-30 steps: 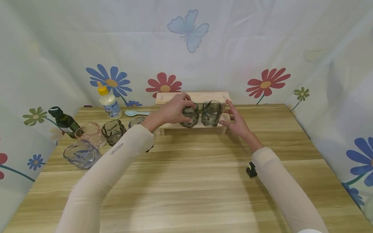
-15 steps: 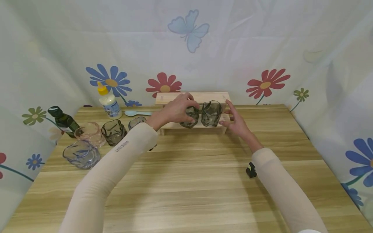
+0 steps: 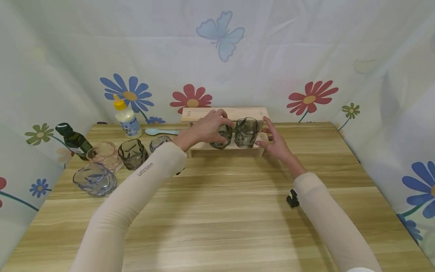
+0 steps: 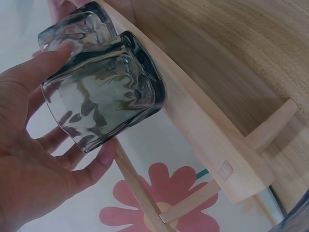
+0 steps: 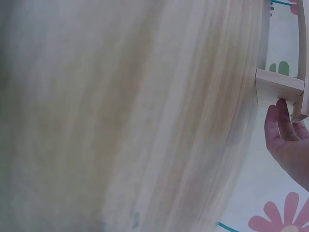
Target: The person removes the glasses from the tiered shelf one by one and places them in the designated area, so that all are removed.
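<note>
Two smoky grey glasses stand side by side on the lower board of a small wooden rack (image 3: 200, 147). My left hand (image 3: 205, 126) grips the left glass (image 3: 223, 133), thumb in front and fingers over it. In the left wrist view, the fingers of my left hand (image 4: 38, 159) are spread around this glass (image 4: 106, 96), which rests at the edge of the rack's board (image 4: 207, 140). Just right of the other glass (image 3: 247, 133), my right hand (image 3: 276, 142) has its fingers extended at the rack's right end. In the right wrist view, fingertips of my right hand (image 5: 289, 145) reach the rack's end piece (image 5: 277, 88).
On the left stand a clear bluish glass (image 3: 95, 180), a pink glass (image 3: 105, 156), a dark glass (image 3: 132, 155), another glass (image 3: 159, 143), a green bottle (image 3: 74, 141) and a yellow-capped bottle (image 3: 128, 119). A pale blue spoon (image 3: 158, 132) lies behind. A small black object (image 3: 292, 199) sits beside my right sleeve.
My left wrist and forearm have shifted slightly to the right, with the hand still around the left glass. My right hand and the glasses look the same.
</note>
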A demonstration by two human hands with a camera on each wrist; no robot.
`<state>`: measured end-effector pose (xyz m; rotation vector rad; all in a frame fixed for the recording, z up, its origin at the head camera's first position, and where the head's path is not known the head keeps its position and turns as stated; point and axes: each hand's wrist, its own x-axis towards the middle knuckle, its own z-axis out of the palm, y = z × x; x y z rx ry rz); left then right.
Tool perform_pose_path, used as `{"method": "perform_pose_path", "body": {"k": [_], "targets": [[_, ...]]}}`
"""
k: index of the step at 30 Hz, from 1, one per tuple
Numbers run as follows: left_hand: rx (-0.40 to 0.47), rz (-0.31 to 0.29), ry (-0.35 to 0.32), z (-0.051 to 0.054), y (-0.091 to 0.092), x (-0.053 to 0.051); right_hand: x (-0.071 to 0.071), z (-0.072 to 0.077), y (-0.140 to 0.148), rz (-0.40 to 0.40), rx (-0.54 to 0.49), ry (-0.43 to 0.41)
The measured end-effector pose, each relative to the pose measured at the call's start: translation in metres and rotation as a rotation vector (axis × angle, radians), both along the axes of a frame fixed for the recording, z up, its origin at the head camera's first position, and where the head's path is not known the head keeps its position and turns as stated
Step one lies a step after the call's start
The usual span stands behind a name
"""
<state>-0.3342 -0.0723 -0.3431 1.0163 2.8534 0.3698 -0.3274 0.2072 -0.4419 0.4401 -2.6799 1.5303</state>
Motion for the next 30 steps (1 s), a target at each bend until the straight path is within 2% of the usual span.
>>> {"method": "perform_pose_path", "body": {"k": [8,22,26,30], "targets": [[-0.034,0.000,-0.014,0.001,0.001,0.000,0.001,0.000,-0.001,-0.010,0.006,-0.004],[-0.025,-0.009,-0.071,-0.002,0.002,-0.003,0.001,0.000,0.000,0.007,-0.015,0.002],[-0.022,-0.008,-0.078,-0.002,0.003,-0.002,0.003,0.005,-0.002,0.011,-0.018,-0.013],[-0.021,-0.011,-0.084,-0.003,0.003,-0.002,0.010,0.017,-0.006,0.007,-0.017,-0.043]]}}
